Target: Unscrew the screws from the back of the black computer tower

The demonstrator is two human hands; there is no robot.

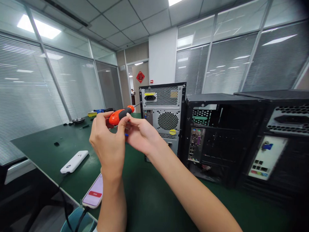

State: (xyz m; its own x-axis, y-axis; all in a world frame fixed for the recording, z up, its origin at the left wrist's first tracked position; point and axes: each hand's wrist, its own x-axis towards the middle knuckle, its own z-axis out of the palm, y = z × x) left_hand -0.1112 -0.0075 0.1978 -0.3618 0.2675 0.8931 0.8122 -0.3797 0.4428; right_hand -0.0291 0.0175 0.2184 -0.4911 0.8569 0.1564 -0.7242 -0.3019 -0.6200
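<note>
An orange and dark-grey screwdriver (123,114) points away and to the right, its thin shaft reaching the upper left edge of a computer case's back panel (156,111). My left hand (106,138) is closed around the rear of the handle. The thumb of my right hand (141,134) presses against the handle's dark grip, with its fingers curled underneath. Whether the tip sits in a screw is too small to tell. The case stands upright, showing a power socket, a round fan grille and a yellow sticker. A small blue piece shows below my hands.
Two more black computer cases (226,138) (285,144) stand at the right. On the green table (49,136) are a white power bank (74,161), a cabled phone (94,191) and a metal dish (78,120). A teal bin (77,221) stands below the front edge.
</note>
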